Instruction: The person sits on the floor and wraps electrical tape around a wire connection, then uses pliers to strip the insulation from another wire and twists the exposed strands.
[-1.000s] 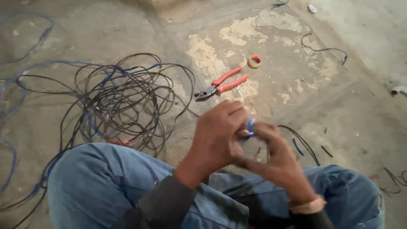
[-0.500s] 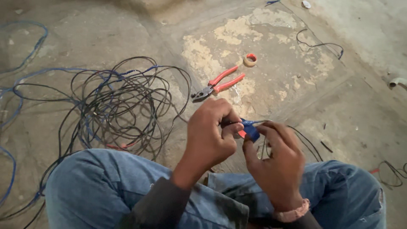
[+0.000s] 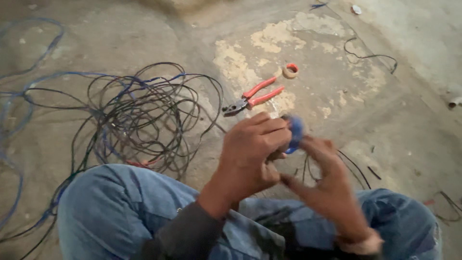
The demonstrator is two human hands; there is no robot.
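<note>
— Blue tape roll [image 3: 295,132]: where?
— Clamped in the left hand [image 3: 252,151] fingers, just this side of the red pliers [image 3: 252,98]; right hand [image 3: 327,190] (blurred) touches it, grip unclear.

two hands [image 3: 288,163], one pliers [image 3: 252,98], one tape roll [image 3: 289,71]

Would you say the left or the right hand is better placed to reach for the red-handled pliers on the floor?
Probably the right hand: its fingers look free, while the left hand grips the blue roll. The pliers lie just ahead of both.
</note>
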